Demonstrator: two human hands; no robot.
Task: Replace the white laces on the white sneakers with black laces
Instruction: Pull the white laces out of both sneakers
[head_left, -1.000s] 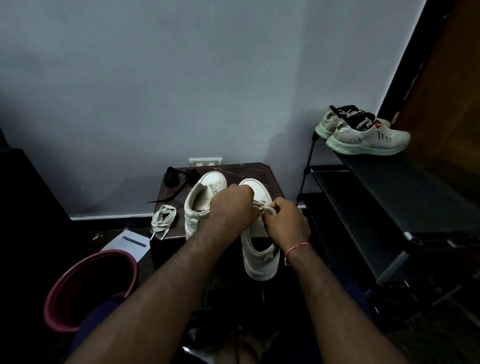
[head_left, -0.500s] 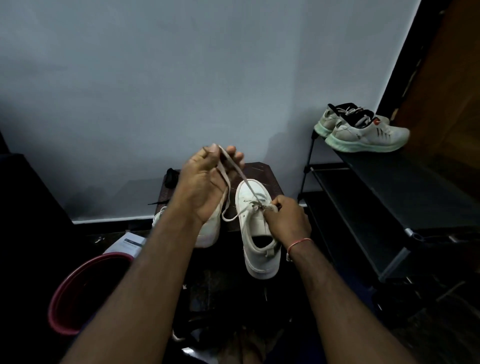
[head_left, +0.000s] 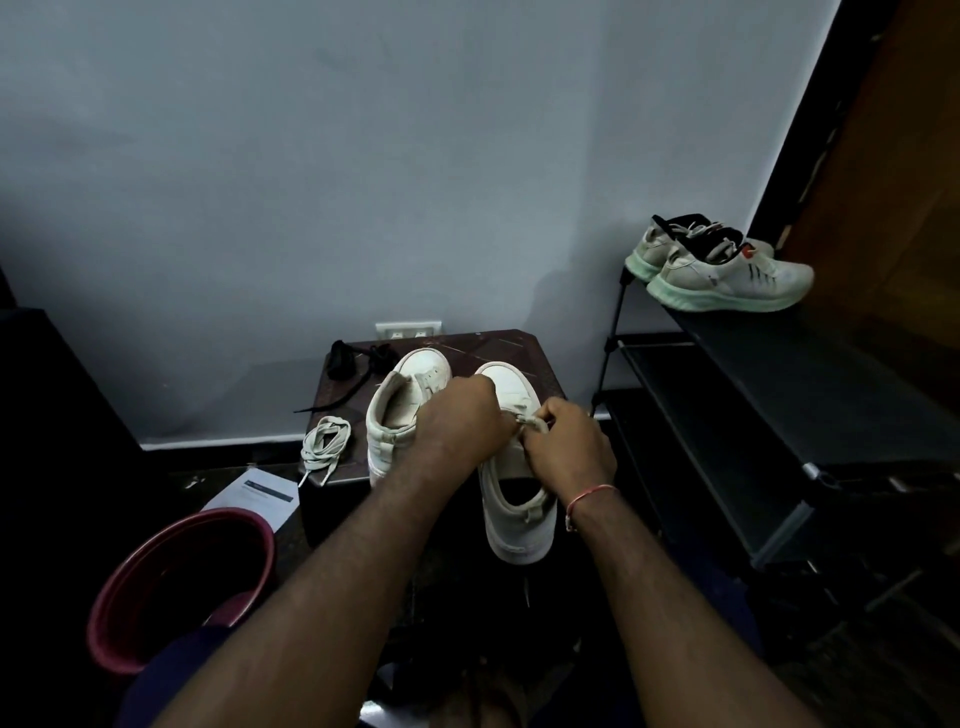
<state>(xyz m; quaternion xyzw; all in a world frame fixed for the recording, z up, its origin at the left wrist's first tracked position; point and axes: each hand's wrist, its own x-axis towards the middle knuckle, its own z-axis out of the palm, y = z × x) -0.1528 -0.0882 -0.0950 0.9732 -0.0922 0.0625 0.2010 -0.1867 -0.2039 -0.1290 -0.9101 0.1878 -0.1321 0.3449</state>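
Two white sneakers stand on a small dark table (head_left: 540, 364). The left sneaker (head_left: 402, 410) has no lace that I can see. Both hands are over the lacing of the right sneaker (head_left: 511, 499). My left hand (head_left: 462, 423) is closed over its eyelets, and my right hand (head_left: 566, 444) pinches a piece of white lace (head_left: 535, 423) at the shoe's right side. A removed white lace (head_left: 324, 444) lies coiled at the table's left edge. Black laces (head_left: 358, 364) lie at the table's back left corner.
A dark red bucket (head_left: 182, 582) stands on the floor at lower left, with a sheet of paper (head_left: 254, 499) beside it. A black shoe rack (head_left: 779, 415) on the right carries a pair of pale running shoes (head_left: 727, 270). A wall socket (head_left: 408, 328) sits behind the table.
My left hand, which half a second ago was raised with a length of white lace pulled up from the right sneaker, has come back down onto the shoe's lacing. My right hand stayed at the shoe.
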